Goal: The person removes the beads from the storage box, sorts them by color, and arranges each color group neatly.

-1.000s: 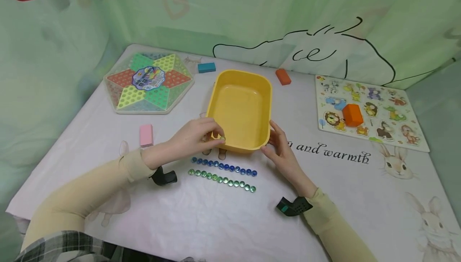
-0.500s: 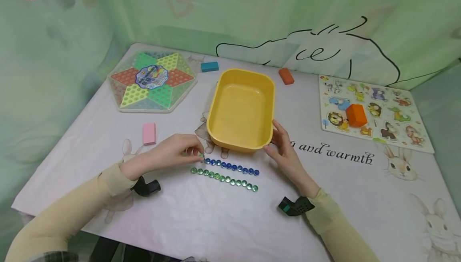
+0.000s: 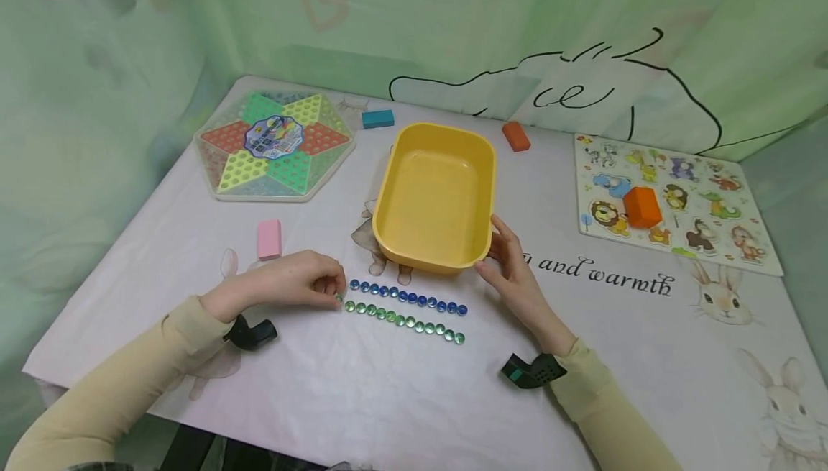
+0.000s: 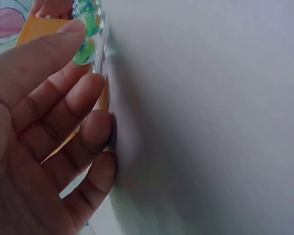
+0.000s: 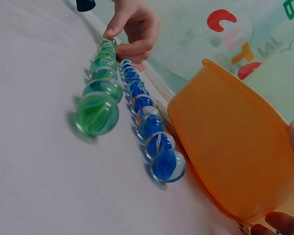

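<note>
My left hand (image 3: 294, 284) pinches a green marble (image 4: 84, 51) between thumb and forefinger, at the left end of a row of green marbles (image 3: 391, 316). In the left wrist view its other fingers are curled loosely, close to the tabletop. Just beyond runs a second row, of blue marbles (image 3: 412, 298), roughly parallel to the green one. Behind both rows stands a yellow plastic basin (image 3: 435, 198); no marbles show on the visible part of its floor. My right hand (image 3: 514, 280) holds the basin's near right corner, thumb on the near side and fingers along the right wall.
A Chinese checkers set (image 3: 273, 144) lies at the back left. Around the basin are a pink block (image 3: 269, 239), a blue block (image 3: 378, 119) and a red-orange block (image 3: 516, 136). An orange block (image 3: 642, 207) sits on an animal puzzle board (image 3: 744, 198) at right.
My left hand has moved from over the basin's near left edge, leftward and toward me, past the blue row to the green row's left end. My right hand stays at the basin.
</note>
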{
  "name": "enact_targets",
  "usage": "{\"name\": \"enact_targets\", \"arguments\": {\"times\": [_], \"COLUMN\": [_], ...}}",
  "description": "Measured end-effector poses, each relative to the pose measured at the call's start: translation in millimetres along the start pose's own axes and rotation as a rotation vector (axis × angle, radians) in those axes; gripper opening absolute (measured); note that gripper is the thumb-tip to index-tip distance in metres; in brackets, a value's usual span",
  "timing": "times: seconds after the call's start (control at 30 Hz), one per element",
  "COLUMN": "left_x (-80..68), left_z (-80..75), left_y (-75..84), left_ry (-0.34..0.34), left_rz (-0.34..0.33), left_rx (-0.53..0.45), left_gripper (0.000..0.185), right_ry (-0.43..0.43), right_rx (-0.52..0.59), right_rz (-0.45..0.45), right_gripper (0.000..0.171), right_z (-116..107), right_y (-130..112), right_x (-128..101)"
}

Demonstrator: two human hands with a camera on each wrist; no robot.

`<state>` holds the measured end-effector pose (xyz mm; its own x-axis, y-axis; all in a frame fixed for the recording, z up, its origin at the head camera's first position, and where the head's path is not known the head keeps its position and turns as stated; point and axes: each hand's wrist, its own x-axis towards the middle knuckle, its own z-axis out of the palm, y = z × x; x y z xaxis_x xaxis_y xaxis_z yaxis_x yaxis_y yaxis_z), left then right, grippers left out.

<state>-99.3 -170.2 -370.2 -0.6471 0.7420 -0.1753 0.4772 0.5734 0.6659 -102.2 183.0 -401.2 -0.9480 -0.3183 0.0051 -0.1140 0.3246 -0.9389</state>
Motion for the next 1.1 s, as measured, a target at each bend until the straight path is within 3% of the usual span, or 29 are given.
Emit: {"name": "enact_targets", "arguments": {"times": [0.47,1.1], "left_x": [1.8,3.4], "left_z": [1.8,2.6], "left_y": [-0.8,-0.5], "left_ry": [-0.028,0.005], "left_rz": [0.001,0.030], "left_rx": [0.048,0.052], "left_gripper": [0.012,0.015], "right_ry": [0.000,-0.001], "right_rx": [0.004,-0.011], "right_rz": [-0.005,-0.041], "right_gripper": [0.071,0.073], "right_z": [0.5,-3.5], "right_y": [-0.4,-0.4], "right_x": [-1.0,0.3]}}
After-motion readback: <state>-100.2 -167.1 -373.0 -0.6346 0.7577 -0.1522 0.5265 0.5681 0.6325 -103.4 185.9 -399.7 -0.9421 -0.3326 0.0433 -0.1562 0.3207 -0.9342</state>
